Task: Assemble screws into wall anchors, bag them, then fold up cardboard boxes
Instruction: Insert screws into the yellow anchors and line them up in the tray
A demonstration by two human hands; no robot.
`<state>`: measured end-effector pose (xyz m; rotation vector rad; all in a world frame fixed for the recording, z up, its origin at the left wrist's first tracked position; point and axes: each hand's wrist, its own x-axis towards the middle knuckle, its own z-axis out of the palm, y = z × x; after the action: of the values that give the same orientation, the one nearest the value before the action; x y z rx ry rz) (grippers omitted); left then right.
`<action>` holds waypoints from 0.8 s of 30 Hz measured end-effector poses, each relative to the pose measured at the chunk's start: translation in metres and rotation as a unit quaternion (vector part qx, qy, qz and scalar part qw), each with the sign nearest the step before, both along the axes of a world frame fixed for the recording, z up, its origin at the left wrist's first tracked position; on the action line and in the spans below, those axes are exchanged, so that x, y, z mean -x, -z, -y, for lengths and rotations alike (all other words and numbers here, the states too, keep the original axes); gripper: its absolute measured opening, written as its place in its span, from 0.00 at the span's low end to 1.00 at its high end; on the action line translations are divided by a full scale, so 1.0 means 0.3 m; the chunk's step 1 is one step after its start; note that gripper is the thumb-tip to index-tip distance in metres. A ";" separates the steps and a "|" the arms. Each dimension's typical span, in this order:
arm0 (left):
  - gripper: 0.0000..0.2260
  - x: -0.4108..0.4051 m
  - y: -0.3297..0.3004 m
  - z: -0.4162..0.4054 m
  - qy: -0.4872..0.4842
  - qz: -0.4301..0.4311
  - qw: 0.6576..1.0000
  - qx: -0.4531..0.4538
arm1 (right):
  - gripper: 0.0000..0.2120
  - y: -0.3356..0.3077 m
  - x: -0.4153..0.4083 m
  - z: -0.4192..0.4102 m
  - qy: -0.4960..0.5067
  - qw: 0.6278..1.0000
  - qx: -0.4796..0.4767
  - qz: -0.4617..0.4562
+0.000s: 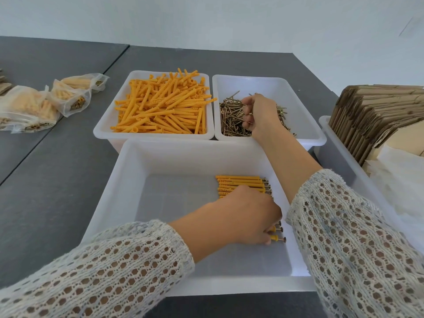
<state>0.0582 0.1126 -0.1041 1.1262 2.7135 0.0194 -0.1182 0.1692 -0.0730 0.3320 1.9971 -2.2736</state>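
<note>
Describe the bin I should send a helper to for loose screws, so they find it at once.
On the grey table, two white bins sit side by side behind the large near bin that holds the assembled anchors. Take the right one, the screw bin, where the right hand is reaching. It holds dark brassy screws, while its left neighbour is heaped with orange wall anchors.

Packing workshop: parts bins [151,134], flat cartons [371,115], bagged anchors [29,109].

bare floor in near bin [128,180] left of anchor row [241,183], cardboard stack [376,115] crowding right
</note>
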 end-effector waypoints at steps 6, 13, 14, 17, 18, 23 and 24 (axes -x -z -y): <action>0.11 0.004 0.006 -0.002 -0.022 -0.006 1.000 -0.010 | 0.14 0.002 0.005 0.000 -0.002 1.000 -0.012 -0.005; 0.10 0.005 0.028 -0.007 -0.035 -0.032 0.999 -0.027 | 0.14 0.002 0.001 0.008 -0.009 0.998 -0.053 -0.018; 0.10 0.005 0.031 -0.006 -0.035 -0.033 0.998 -0.031 | 0.14 0.005 0.000 0.010 -0.011 0.997 -0.071 -0.028; 0.16 0.012 0.039 0.003 -0.045 -0.052 0.996 -0.054 | 0.13 0.024 -0.001 0.012 -0.025 0.980 -0.178 -0.087; 0.18 0.021 0.035 0.007 -0.054 -0.067 0.994 -0.064 | 0.12 0.033 0.001 0.010 -0.033 0.964 -0.238 -0.117; 0.16 0.112 -0.041 0.079 -0.156 -0.155 0.964 -0.147 | 0.09 0.061 0.015 -0.010 -0.126 0.834 -0.507 -0.177; 0.14 0.130 -0.056 0.106 -0.178 -0.184 0.953 -0.163 | 0.09 0.061 0.015 -0.010 -0.153 0.810 -0.544 -0.158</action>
<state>0.0193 0.0808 -0.0872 0.7497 3.3097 0.3577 -0.1226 0.1723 -0.0914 -0.3256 3.0367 -0.8119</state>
